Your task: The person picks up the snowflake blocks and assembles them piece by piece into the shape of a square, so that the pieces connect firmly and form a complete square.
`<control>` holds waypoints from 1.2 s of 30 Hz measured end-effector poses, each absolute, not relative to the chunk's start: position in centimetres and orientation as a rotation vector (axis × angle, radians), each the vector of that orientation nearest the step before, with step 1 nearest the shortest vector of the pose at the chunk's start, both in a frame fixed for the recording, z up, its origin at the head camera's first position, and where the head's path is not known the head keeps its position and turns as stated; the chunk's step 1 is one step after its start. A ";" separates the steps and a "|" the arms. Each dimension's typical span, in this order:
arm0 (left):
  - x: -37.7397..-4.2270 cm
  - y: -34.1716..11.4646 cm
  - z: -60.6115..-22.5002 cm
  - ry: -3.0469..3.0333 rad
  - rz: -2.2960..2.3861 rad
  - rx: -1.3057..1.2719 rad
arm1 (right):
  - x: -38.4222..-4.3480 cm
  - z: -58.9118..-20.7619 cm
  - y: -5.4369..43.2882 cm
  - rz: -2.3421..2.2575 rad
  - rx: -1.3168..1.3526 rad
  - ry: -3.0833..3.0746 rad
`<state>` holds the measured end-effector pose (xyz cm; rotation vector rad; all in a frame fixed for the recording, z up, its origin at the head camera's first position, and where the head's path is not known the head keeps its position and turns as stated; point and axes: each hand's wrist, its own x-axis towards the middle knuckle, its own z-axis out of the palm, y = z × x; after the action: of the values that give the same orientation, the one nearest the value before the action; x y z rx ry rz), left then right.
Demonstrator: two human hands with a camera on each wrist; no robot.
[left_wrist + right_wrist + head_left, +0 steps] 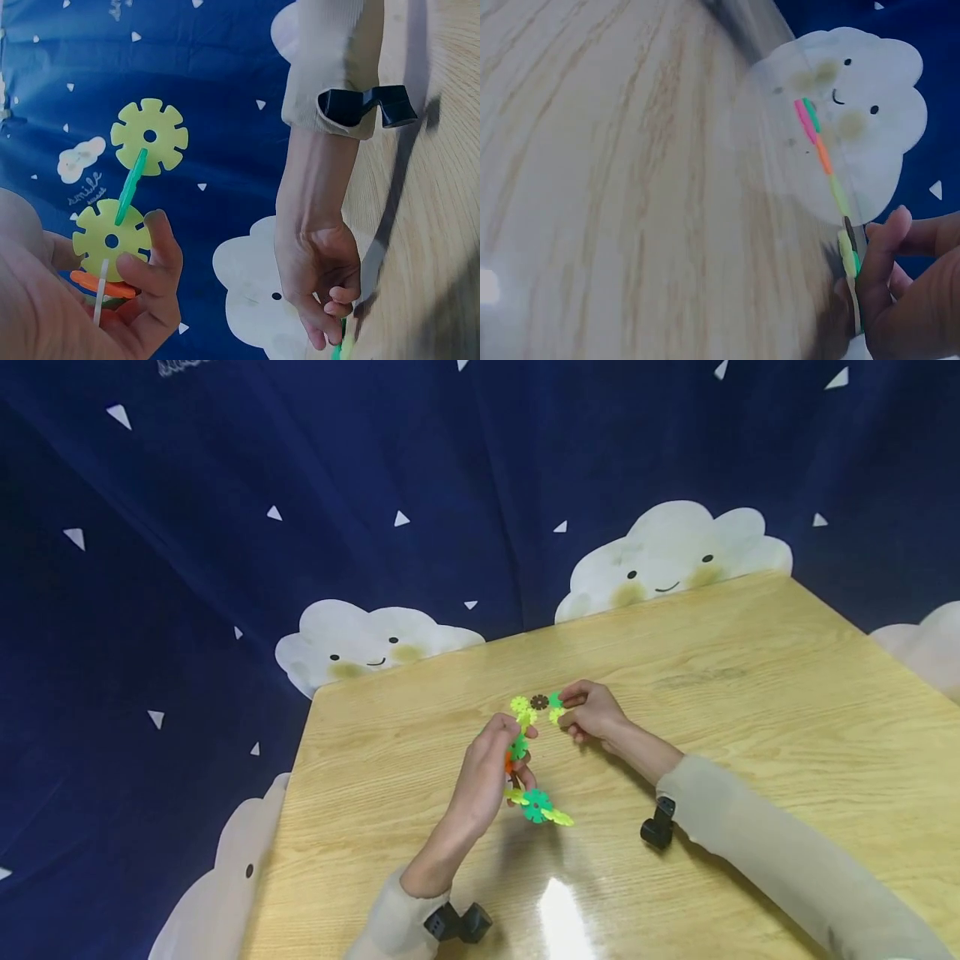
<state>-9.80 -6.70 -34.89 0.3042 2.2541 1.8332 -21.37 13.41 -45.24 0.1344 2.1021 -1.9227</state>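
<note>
My left hand [487, 768] holds a chain of notched plastic snowflake discs above the table. From its lower end stick out a green disc [529, 808] and a yellow disc [557, 817]. The left wrist view shows a yellow disc [90, 229] by the fingers, joined through an edge-on green disc [130, 187] to another yellow disc [171, 139]; an orange disc [105, 286] lies against the palm. My right hand [596, 714] pinches the end of a second chain at a green disc [555, 699]. Brown [536, 702], yellow, orange and pink [805, 120] discs follow along it.
A light wooden table [720, 693] lies beneath both hands, with a bright glare patch near its front. Behind and left hangs a dark blue curtain [420, 435] with white triangles and smiling clouds [675, 543]. Black cameras [657, 831] sit on both sleeves.
</note>
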 end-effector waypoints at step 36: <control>-9.6 -7.0 -34.9 2.214 1.889 0.303 | -21.6 -46.0 12.7 -1.370 -0.119 2.680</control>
<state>-9.61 -7.04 -34.85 0.3034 2.2142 1.8892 -21.63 12.72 -45.99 -0.1193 2.6803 -1.3697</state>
